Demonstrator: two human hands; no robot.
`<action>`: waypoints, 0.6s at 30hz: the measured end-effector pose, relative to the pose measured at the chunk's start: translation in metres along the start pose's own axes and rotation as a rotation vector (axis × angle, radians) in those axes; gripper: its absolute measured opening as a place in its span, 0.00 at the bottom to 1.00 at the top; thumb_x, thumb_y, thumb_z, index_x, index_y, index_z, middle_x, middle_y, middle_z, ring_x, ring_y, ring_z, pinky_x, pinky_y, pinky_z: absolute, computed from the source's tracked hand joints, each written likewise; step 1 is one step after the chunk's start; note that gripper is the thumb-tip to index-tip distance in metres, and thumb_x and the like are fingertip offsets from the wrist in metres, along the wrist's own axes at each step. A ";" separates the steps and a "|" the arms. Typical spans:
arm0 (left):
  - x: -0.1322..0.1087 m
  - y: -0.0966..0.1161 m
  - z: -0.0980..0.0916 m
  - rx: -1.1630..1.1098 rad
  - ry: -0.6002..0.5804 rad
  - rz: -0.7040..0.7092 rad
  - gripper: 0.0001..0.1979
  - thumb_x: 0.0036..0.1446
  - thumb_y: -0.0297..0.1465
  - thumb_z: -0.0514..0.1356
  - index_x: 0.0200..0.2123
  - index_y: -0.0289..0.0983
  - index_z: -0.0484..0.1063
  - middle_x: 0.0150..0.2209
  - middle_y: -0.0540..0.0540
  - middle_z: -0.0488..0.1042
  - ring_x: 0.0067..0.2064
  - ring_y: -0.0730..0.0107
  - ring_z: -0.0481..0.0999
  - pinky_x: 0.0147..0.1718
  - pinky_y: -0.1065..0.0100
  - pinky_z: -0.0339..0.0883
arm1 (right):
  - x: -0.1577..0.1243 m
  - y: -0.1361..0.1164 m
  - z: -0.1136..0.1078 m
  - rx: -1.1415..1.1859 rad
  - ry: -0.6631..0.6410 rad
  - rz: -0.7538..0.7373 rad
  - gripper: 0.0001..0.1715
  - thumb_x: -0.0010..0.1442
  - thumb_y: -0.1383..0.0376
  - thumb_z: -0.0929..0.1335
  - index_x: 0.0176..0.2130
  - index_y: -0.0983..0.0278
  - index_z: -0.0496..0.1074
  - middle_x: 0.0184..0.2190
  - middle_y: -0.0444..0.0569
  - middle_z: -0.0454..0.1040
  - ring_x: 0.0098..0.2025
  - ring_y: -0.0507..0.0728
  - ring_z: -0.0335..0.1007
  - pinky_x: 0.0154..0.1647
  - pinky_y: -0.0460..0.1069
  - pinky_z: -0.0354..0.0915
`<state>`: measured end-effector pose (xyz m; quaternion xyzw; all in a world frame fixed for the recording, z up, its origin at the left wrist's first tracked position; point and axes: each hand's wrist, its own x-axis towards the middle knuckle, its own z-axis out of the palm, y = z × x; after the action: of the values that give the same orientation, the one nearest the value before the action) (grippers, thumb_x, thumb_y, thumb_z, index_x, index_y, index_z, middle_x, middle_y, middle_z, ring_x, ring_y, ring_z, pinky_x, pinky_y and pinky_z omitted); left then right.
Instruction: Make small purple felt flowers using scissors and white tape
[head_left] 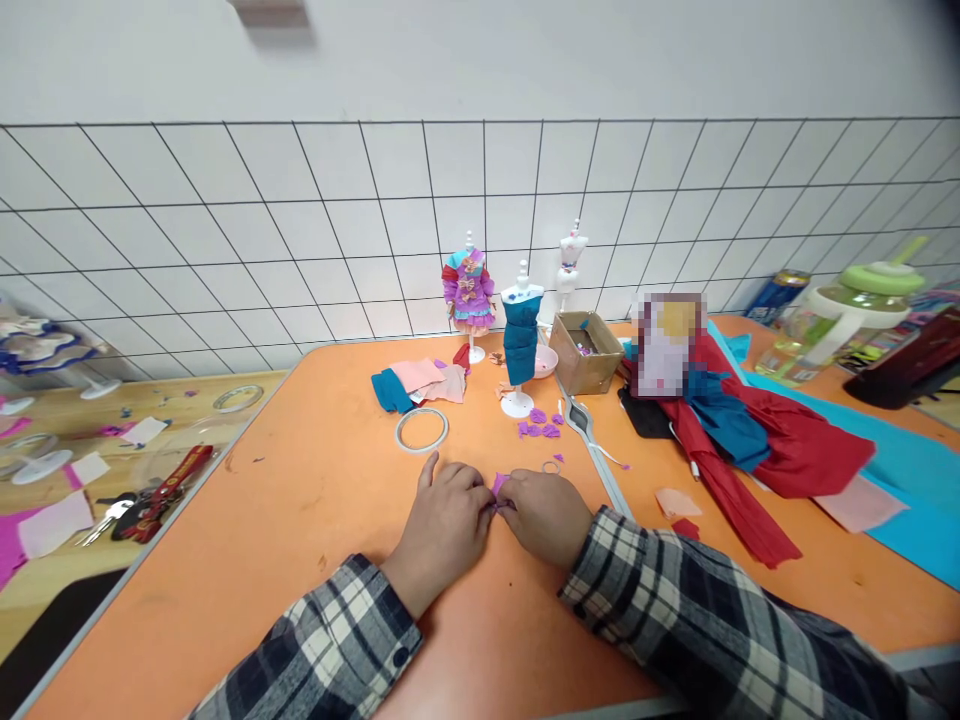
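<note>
Both hands meet low over the orange table, pinching one small purple piece of crepe paper (500, 483). My left hand (450, 520) grips it from the left with thumb and forefinger. From the right, the fingers of my right hand (544, 515) close on it, hiding much of the piece. Just beyond lie several purple paper scraps (536, 428) and a small ring (550, 467). A mini dress form wrapped in teal paper (521, 335) stands upright behind them. A roll of clear tape (421, 430) lies flat beyond my left hand.
Behind stand a dress form in a purple ruffled dress (470, 290), a bare white form (571, 262) and a cardboard box (586, 355). Grey scissors (581, 420) lie right of the scraps. Red crepe paper (802, 440) and a green-lidded bottle (840, 310) occupy the right; keys (120, 510) lie left.
</note>
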<state>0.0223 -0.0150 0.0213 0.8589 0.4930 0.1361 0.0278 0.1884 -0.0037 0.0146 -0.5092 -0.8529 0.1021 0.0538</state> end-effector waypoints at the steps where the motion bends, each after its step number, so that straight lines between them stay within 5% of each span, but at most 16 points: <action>1: 0.000 0.000 0.000 0.002 -0.004 -0.001 0.06 0.57 0.29 0.58 0.31 0.41 0.76 0.35 0.48 0.73 0.43 0.61 0.70 0.59 0.43 0.43 | 0.000 0.000 0.000 0.017 0.002 0.013 0.12 0.62 0.65 0.61 0.36 0.63 0.74 0.34 0.49 0.75 0.34 0.55 0.71 0.30 0.47 0.56; 18: 0.001 0.001 -0.003 -0.011 -0.024 -0.007 0.06 0.57 0.29 0.57 0.32 0.41 0.76 0.34 0.47 0.73 0.43 0.60 0.69 0.59 0.42 0.42 | 0.001 -0.002 -0.003 0.051 -0.041 0.049 0.13 0.63 0.65 0.61 0.36 0.63 0.74 0.35 0.49 0.75 0.38 0.55 0.71 0.35 0.47 0.57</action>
<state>0.0228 -0.0149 0.0247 0.8585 0.4949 0.1284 0.0387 0.1870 -0.0037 0.0184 -0.5263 -0.8382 0.1353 0.0468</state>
